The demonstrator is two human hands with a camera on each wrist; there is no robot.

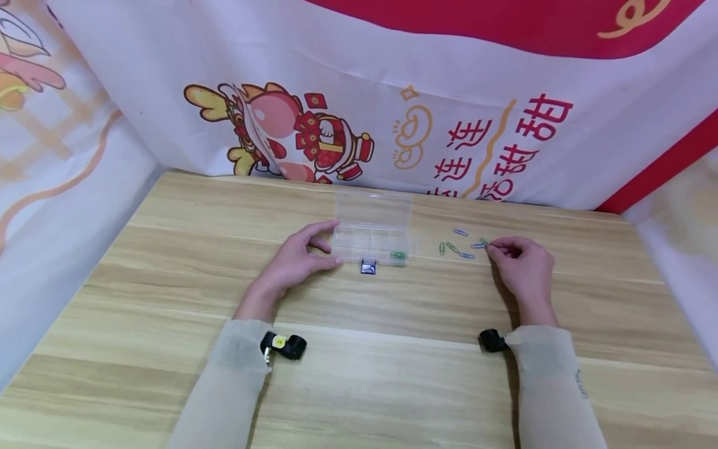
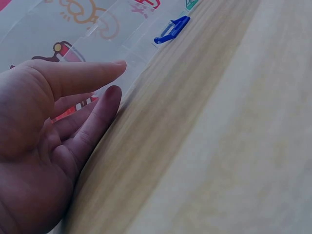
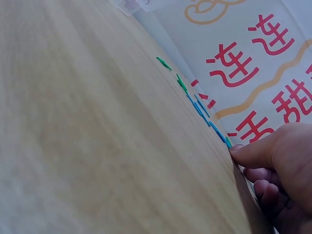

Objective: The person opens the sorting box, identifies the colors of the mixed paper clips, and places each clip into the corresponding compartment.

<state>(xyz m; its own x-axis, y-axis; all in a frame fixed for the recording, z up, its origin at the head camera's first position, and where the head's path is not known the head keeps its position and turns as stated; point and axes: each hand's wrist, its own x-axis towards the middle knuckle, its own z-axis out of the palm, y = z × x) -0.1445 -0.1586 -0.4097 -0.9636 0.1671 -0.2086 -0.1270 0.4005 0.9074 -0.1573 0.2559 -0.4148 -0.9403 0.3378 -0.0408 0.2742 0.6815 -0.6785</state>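
A clear plastic box (image 1: 370, 240) with compartments stands with its lid (image 1: 373, 209) raised at the back. Green paper clips (image 1: 397, 255) lie in its front right compartment, and a blue latch (image 1: 368, 267) hangs at the front. My left hand (image 1: 297, 255) holds the box's left end, thumb at the front corner and index finger towards the back; the left wrist view shows the thumb and fingers (image 2: 85, 134) beside the clear wall. On the table's right, my right hand (image 1: 524, 265) pinches a green paper clip (image 3: 228, 142) between thumb and index finger, at table level.
Between box and right hand lie loose paper clips: a green one (image 1: 442, 249), another green one, and blue ones, including one farther back (image 1: 460, 232). A printed cloth (image 1: 409, 125) hangs along the wooden table's (image 1: 381, 386) back edge.
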